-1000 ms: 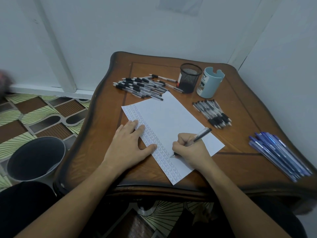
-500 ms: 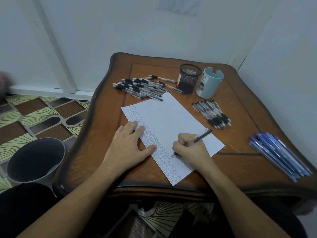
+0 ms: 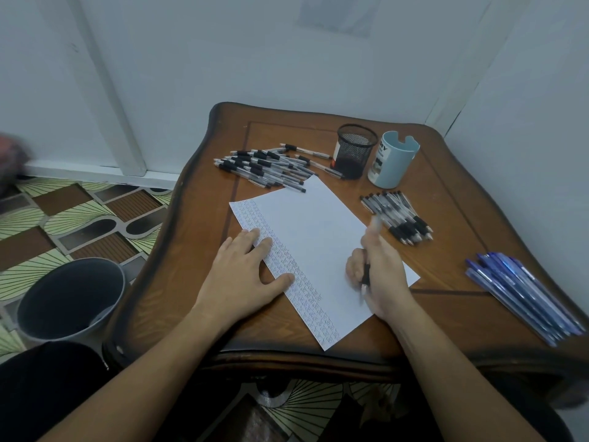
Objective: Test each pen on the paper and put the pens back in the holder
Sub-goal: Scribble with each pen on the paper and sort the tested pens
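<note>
A white sheet of paper (image 3: 315, 231) lies on the wooden table (image 3: 446, 298), with rows of small scribbles along its left edge. My left hand (image 3: 243, 275) rests flat on that edge. My right hand (image 3: 379, 275) grips a clear pen with a black grip (image 3: 366, 275), blurred, upright, tip down near the paper. A black mesh holder (image 3: 355, 151) and a pale blue cup (image 3: 393, 159) stand at the back. One pile of black-grip pens (image 3: 264, 169) lies at the back left, a smaller pile (image 3: 398, 216) to the right of the paper.
Several blue pens (image 3: 522, 293) lie near the table's right edge. A dark bin (image 3: 71, 298) stands on the patterned floor to the left. White walls close the back and right sides.
My right hand has lifted off its writing pose and turned the pen more upright, blurred with motion. My left hand stays on the paper.
</note>
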